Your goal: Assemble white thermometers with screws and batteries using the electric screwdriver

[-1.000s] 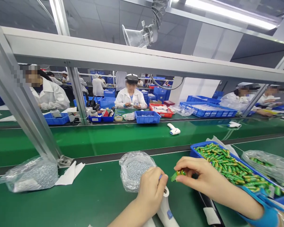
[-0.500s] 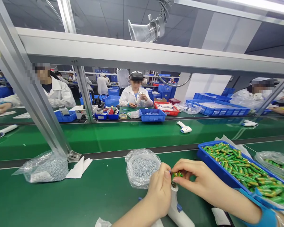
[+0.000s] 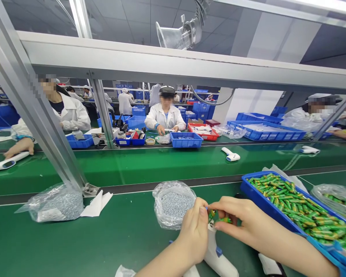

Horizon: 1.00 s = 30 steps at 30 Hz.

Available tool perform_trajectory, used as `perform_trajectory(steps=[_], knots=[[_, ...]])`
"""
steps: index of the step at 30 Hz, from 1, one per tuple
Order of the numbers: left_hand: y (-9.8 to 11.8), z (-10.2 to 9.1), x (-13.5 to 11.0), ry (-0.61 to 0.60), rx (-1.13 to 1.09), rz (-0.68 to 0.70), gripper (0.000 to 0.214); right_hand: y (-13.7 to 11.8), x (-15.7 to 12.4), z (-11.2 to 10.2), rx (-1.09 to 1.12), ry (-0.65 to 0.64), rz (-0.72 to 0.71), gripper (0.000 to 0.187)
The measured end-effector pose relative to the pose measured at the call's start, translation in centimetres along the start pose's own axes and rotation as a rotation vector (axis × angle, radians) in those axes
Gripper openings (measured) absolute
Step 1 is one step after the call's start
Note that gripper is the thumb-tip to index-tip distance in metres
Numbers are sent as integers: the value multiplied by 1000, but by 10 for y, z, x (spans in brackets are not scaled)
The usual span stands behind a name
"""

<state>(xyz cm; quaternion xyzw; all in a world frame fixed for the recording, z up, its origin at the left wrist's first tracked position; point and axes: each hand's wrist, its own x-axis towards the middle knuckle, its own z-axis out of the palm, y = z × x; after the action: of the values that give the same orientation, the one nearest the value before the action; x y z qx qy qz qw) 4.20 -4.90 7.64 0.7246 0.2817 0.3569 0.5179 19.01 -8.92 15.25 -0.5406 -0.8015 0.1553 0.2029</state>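
A white infrared thermometer (image 3: 217, 258) with a blue trigger stands tilted, its handle end up and its head towards me. My left hand (image 3: 193, 235) is closed around the upper handle. One green-and-gold battery (image 3: 211, 215) is at the handle's opening; how deep it sits is partly hidden by my fingers. Just right of it, my right hand (image 3: 245, 219) pinches another green-and-gold battery (image 3: 226, 220) between thumb and fingers. Part of a second white thermometer (image 3: 192, 271) shows beneath my left wrist.
A blue bin of batteries (image 3: 272, 206) stands at right. Bags of small screws (image 3: 173, 206) lie ahead and at left, near a metal post (image 3: 57, 142). Beyond, the green belt (image 3: 150, 163) carries thermometers (image 3: 231, 155). Co-workers sit across it.
My right hand has shifted slightly right; the two batteries, side by side before, are now apart. Thermometers on the belt have moved right. At left, a co-worker's hand has come onto one.
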Motion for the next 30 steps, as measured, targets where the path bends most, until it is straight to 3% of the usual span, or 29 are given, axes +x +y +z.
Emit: perform_trajectory(steps=[5, 9, 13, 21, 30], knots=[[-1, -2, 2, 13, -16, -7, 62, 4, -12, -1, -94, -149, 43, 34], [1, -3, 2, 20, -31, -9, 64, 7, -17, 0, -254, -237, -12, 24], [1, -2, 2, 21, -50, -5, 62, 10, -16, 0, -208, -118, -20, 28], [0, -2, 1, 12, -59, -10, 62, 10, -11, 9, 144, 222, 3, 10], [1, -2, 2, -1, -32, 4, 63, 10, -6, 14, 226, 153, -14, 10]])
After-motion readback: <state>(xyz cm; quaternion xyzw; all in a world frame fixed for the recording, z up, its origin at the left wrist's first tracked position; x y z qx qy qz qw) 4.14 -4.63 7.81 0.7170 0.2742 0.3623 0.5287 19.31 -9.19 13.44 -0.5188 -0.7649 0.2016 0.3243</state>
